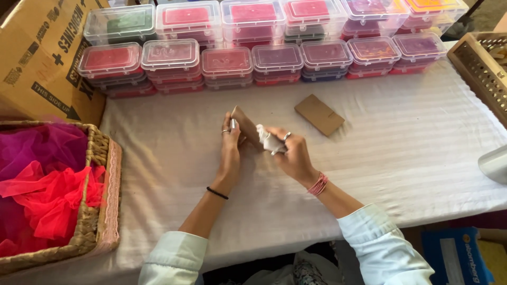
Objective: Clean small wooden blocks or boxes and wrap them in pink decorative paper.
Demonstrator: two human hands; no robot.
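Brown card pouch stands tilted over the tablecloth, pinched in the left hand so its mouth faces the right hand, which grips a white wad at it.

White ribbed cloth covers the table. Along the far edge: two rows of stacked clear lidded boxes, contents mostly red, pink and purple, one green at far left, one orange at far right. Flat brown card lies on the cloth just in front of the boxes. Left: wicker basket with lace trim, filled with pink and red tulle. Behind it, a tilted cardboard carton. Right edge: wooden lattice tray. Bottom right: blue box below the table.
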